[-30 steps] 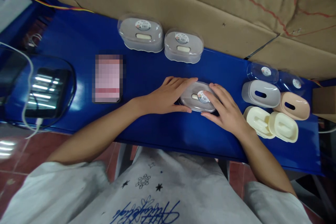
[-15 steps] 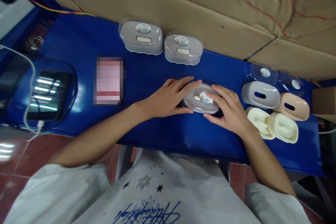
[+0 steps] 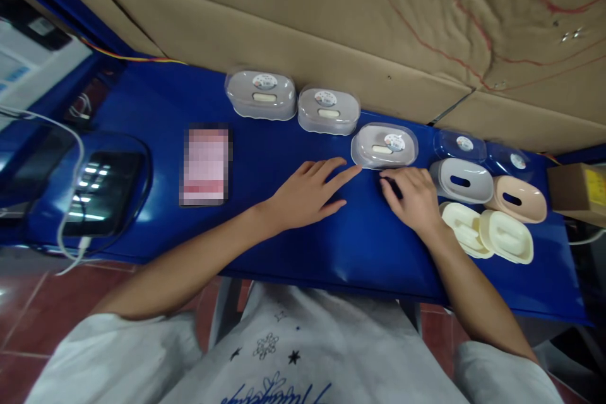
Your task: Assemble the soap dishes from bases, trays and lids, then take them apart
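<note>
A grey lidded box (image 3: 385, 146) with a round label stands toward the back of the blue table (image 3: 303, 259). My left hand (image 3: 310, 194) is just left of and below it, fingers spread, holding nothing; its index fingertip reaches the box's lower left edge. Just below the box, my right hand (image 3: 411, 197) has its fingers bent, with a gap between thumb and index finger and nothing between them. Two similar lidded boxes, one at the far left (image 3: 261, 96) and one in the middle (image 3: 329, 111), line the back edge.
On the right are clear covers (image 3: 459, 145), a grey shell (image 3: 464, 181), a peach shell (image 3: 519, 199) and cream trays (image 3: 509, 237). A blurred-out pink-screened device (image 3: 206, 167) lies left; a black tablet (image 3: 104, 192) with cables is farther left. A cardboard box (image 3: 570, 192) sits far right.
The grey lidded box has moved back, into line with the two others. Both hands have let go of it and are now in front of it. The view has shifted slightly.
</note>
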The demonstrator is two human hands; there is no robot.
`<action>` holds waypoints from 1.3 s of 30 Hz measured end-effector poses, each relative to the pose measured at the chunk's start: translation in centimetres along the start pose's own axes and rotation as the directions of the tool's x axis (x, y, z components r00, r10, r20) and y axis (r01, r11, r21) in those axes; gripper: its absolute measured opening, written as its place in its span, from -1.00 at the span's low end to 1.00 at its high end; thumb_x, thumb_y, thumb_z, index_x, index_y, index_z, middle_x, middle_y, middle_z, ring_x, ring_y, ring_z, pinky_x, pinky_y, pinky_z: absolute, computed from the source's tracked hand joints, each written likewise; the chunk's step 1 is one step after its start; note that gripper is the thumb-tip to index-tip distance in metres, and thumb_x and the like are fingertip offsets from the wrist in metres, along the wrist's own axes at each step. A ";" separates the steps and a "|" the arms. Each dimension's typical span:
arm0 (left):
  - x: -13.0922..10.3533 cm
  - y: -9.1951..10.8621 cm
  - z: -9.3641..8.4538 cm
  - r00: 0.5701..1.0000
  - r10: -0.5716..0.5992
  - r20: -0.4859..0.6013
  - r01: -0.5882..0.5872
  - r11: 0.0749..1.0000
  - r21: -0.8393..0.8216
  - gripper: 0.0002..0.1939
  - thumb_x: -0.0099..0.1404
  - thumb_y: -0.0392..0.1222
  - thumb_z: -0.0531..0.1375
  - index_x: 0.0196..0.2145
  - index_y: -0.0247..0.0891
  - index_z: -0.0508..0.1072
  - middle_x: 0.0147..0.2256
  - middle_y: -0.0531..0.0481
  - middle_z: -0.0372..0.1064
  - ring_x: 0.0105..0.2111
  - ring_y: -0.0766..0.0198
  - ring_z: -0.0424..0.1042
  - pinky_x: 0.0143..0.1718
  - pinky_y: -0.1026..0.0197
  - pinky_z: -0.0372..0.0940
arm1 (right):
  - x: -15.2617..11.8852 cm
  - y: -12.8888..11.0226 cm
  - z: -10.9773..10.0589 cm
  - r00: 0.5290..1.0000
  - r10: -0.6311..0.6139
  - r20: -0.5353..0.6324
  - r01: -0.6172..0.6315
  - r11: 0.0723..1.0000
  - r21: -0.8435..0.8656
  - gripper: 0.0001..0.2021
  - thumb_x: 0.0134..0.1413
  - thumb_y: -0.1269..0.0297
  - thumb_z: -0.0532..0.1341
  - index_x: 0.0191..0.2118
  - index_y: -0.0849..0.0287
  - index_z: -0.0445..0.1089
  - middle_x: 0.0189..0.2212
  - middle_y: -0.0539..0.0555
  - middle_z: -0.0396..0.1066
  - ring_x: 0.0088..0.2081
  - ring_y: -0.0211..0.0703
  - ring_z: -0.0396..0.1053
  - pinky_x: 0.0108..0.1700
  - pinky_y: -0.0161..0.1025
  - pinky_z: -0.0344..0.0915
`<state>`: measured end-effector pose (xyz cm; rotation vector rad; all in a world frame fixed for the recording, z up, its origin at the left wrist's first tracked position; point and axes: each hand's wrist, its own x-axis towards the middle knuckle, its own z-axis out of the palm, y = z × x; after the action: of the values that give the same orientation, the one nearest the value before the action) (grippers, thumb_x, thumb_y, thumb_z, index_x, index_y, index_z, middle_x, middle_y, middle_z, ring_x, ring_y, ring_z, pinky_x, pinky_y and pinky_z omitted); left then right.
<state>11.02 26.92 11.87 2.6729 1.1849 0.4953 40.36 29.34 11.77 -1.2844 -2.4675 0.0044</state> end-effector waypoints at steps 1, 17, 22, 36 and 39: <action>0.0 0.1 0.1 1.000 0.007 0.000 -0.007 1.000 0.012 -0.33 0.58 -0.06 0.15 0.52 -0.23 0.08 0.36 -0.41 0.26 0.26 -0.21 0.40 0.20 -0.19 0.34 | 0.1 -0.4 0.1 0.999 -0.019 0.028 0.019 1.000 0.016 -0.71 0.52 0.19 0.10 0.13 0.11 0.50 -0.02 0.18 0.64 0.02 0.12 0.56 0.10 0.05 0.36; -0.2 0.4 0.3 0.997 0.077 0.022 -0.079 0.991 0.109 -0.49 0.59 -0.09 0.16 0.40 -0.24 0.30 0.33 -0.33 0.31 0.19 -0.14 0.48 0.14 -0.10 0.39 | -1.6 3.4 -6.2 0.934 0.351 -0.072 -0.358 0.916 -0.182 -0.46 0.55 -0.07 -0.01 -0.31 0.10 0.54 -0.39 0.16 0.61 -0.29 0.09 0.55 -0.16 -0.06 0.30; -0.2 0.3 0.4 0.995 0.095 0.036 -0.098 0.990 0.106 -0.56 0.59 -0.12 0.16 0.34 -0.24 0.39 0.32 -0.32 0.32 0.19 -0.13 0.48 0.16 -0.12 0.37 | -3.7 4.5 -8.3 0.823 0.541 0.173 -0.450 0.807 -0.382 -0.41 0.49 -0.23 -0.03 -0.34 0.08 0.48 -0.52 0.14 0.52 -0.40 0.10 0.51 -0.40 -0.15 0.03; -0.1 0.0 0.7 0.989 0.147 0.009 -0.148 0.987 0.062 -0.61 0.60 -0.14 0.14 0.29 -0.26 0.45 0.26 -0.31 0.38 0.18 -0.12 0.48 0.15 -0.14 0.36 | -2.6 -0.5 -6.4 0.914 0.058 0.400 -0.202 0.923 0.327 -0.71 0.54 0.00 0.10 0.11 -0.01 0.45 0.01 0.08 0.62 -0.02 -0.03 0.62 -0.01 -0.10 0.49; -0.2 0.3 0.7 0.978 0.208 0.025 -0.208 0.978 0.023 -0.59 0.62 -0.14 0.12 0.32 -0.25 0.41 0.27 -0.29 0.39 0.19 -0.08 0.47 0.18 -0.12 0.34 | -2.3 -1.7 -5.5 0.933 -0.124 0.337 -0.063 0.867 0.494 -0.75 0.55 0.12 0.12 0.16 -0.03 0.44 0.10 0.08 0.59 0.16 -0.04 0.55 0.21 -0.06 0.45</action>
<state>11.35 26.59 11.25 2.8326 0.9158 0.4820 41.97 25.68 16.49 -1.0779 -2.5236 0.8895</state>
